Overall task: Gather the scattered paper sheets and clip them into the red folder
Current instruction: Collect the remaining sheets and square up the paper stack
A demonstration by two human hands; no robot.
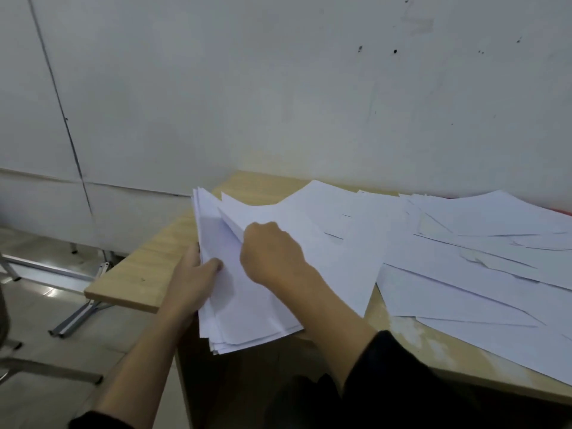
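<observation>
A stack of white paper sheets (235,305) is held over the table's left front corner. My left hand (195,277) grips its left edge, thumb on top and fingers underneath. My right hand (272,252) pinches a white sheet (325,243) and holds it onto the top of the stack. Several more loose white sheets (479,258) lie scattered over the right half of the table. A thin strip of the red folder (561,209) shows at the far right edge, mostly hidden under the sheets.
The light wooden table (154,252) stands against a white wall (278,88). Metal folding legs (80,314) and a tiled floor (40,292) lie to the left. A dark sleeve (418,382) covers my right forearm.
</observation>
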